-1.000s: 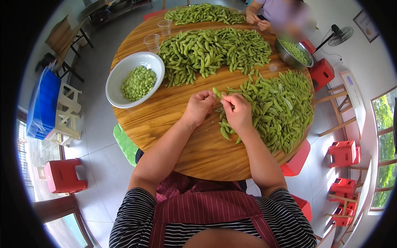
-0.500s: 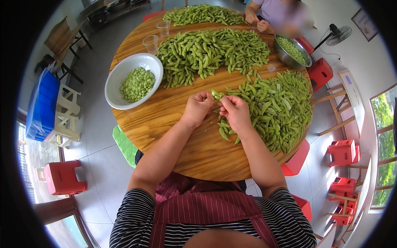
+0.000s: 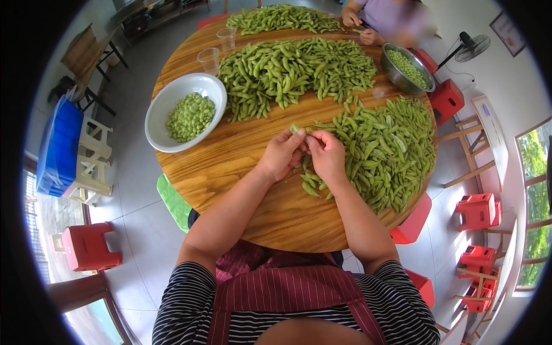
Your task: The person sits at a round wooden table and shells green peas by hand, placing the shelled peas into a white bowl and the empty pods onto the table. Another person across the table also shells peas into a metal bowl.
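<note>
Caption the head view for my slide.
Both hands, left hand and right hand, split a green bean pod over a round wooden table.

Over the last second little changes, and it all lies at the two hands. The left hand [image 3: 282,154] and the right hand [image 3: 326,155] sit pressed closer together than before, fingertips meeting above the near edge of the pod heap toward the tabletop's right edge. The green pod [image 3: 295,129] pinched between them now pokes up just beyond the left hand's fingers, where earlier it stood between both hands. The right hand's fingers curl more tightly than a second ago
</note>
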A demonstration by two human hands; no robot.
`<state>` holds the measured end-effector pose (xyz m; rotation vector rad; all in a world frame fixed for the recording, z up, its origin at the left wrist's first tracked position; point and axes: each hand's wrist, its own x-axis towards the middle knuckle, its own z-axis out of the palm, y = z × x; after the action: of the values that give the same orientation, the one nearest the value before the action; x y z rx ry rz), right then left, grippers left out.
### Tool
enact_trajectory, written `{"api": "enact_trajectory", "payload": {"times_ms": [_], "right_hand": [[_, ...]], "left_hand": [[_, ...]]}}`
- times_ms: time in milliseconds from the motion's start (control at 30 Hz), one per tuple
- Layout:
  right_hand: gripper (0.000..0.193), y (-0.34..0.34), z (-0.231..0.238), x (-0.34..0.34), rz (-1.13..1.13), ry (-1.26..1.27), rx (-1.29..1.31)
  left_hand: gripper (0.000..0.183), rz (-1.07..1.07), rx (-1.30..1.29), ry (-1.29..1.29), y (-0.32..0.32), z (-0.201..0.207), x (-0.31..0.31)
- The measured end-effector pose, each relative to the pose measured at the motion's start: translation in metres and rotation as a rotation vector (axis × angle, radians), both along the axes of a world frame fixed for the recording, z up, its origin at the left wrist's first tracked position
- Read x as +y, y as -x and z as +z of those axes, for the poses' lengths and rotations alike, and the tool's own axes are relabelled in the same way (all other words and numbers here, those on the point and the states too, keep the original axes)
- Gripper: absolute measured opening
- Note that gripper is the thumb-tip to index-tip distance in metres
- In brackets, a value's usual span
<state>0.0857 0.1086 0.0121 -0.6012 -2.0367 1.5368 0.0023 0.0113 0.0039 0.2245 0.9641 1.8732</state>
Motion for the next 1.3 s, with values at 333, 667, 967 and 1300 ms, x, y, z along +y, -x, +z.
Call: {"api": "enact_trajectory", "payload": {"times_ms": [333, 667, 967, 1300], "right_hand": [[0.015, -0.002, -0.014, 0.011, 0.079, 0.828, 0.200], [0.005, 0.001, 0.001, -0.008, -0.032, 0.122, 0.222], [0.004, 0.000, -0.001, -0.001, 0.039, -0.214, 0.342], [0.005, -0.002, 0.007, 0.000, -0.050, -0.132, 0.242]], "left_hand": [[0.008, 0.062, 0.290, 0.023, -0.006, -0.003, 0.006], [0.012, -0.089, -0.193, -0.103, 0.001, -0.008, 0.000], [0.011, -0.174, -0.233, -0.182, 0.003, -0.003, -0.003], [0.011, -0.180, -0.242, -0.144, 0.004, 0.001, -0.004]]}}
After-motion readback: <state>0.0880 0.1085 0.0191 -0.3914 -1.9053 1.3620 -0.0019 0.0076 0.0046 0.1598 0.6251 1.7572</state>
